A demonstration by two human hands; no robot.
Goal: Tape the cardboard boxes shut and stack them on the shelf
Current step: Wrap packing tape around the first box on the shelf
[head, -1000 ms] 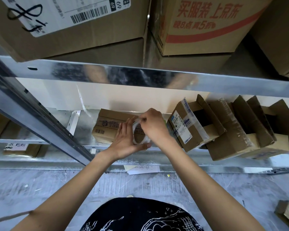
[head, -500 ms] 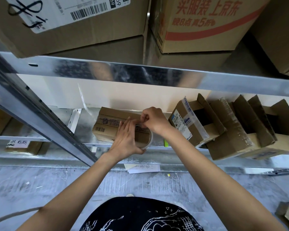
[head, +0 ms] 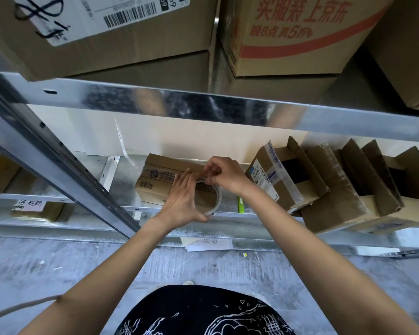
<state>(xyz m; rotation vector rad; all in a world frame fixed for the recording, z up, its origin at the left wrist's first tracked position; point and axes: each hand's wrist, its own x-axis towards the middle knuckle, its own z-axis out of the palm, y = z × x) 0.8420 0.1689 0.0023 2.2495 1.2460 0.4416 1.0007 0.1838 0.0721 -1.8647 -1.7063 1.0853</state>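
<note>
**A:** Starting at the left, where is the box they're working on?

**B:** The closed box lies on the lower shelf, long side running left to right, just behind both hands. The left hand holds the tape roll upright in front of it, thumb under the rim, fingers straight along the near side.

**A:** And the other hand?

**B:** The right hand is curled tight at the top of the roll, thumb and fingertips pinching there; I'd judge it is picking at the loose tape end. The box top sits just behind and to the left of that pinch, so the tape would pull leftward along the long axis. The right hand is nearer the seam.

**A:** Anything else on the shelf?

**B:** A green tool just right of the roll, then a row of open boxes, flaps up, not yet taped.

**A:** Any writing?

**B:** The white label overhead shows a barcode, "69" and a black scrawl. The red-printed carton reads "买服装 上京东". The closed box has a barcode too small to read.
</note>
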